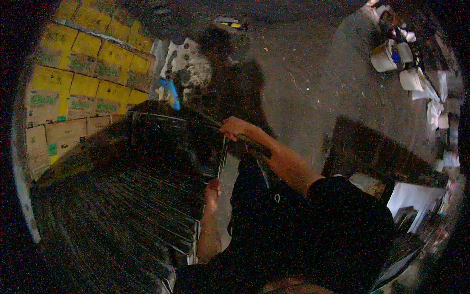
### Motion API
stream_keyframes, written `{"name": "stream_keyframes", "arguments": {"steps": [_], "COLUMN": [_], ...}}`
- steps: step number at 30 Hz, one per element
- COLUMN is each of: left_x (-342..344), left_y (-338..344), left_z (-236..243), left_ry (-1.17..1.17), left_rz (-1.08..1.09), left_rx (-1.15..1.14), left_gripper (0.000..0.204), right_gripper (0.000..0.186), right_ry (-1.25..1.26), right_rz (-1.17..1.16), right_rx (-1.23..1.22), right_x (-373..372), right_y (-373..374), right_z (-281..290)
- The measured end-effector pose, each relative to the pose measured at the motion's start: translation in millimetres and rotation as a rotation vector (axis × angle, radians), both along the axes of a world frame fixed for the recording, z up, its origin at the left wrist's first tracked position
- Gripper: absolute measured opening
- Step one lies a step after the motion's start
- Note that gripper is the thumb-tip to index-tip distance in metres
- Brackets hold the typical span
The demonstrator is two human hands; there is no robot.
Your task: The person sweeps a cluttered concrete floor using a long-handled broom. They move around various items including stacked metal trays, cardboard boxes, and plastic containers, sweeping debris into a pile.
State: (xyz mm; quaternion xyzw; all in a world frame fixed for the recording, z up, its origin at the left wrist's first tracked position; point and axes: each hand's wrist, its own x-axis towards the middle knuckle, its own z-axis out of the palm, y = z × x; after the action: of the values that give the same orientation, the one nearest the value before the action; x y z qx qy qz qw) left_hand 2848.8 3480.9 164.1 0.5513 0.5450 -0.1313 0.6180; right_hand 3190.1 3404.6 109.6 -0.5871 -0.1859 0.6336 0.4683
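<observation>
A thin pale bar runs between my two hands, along the near edge of a large dark ribbed surface. My right hand is closed at the bar's far end, close to the dark surface's far corner. Lower down, my left hand is closed around the bar's near end. The light is dim and the picture grainy, so individual fingers are hard to make out. I cannot tell whether the bar is loose or part of the dark surface's frame.
Yellow and brown cartons are stacked at the left. A blue object lies beyond the ribbed surface, near a pale blotched patch. White buckets and clutter line the far right. A dark flat panel lies to my right.
</observation>
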Motion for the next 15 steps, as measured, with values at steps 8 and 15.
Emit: {"name": "stream_keyframes", "arguments": {"steps": [8, 15], "left_x": [134.4, 179.0], "left_y": [124.9, 174.5], "left_z": [-19.3, -71.2], "left_ry": [0.163, 0.218], "left_rz": [0.038, 0.007], "left_rx": [-0.088, -0.211], "left_gripper": [0.039, 0.03], "right_gripper": [0.028, 0.021], "right_ry": [0.524, 0.108], "right_rz": [-0.485, -0.543], "right_rx": [-0.341, -0.57], "right_x": [150.9, 191.7], "right_y": [-196.9, -246.6], "right_z": [-30.3, 23.0]}}
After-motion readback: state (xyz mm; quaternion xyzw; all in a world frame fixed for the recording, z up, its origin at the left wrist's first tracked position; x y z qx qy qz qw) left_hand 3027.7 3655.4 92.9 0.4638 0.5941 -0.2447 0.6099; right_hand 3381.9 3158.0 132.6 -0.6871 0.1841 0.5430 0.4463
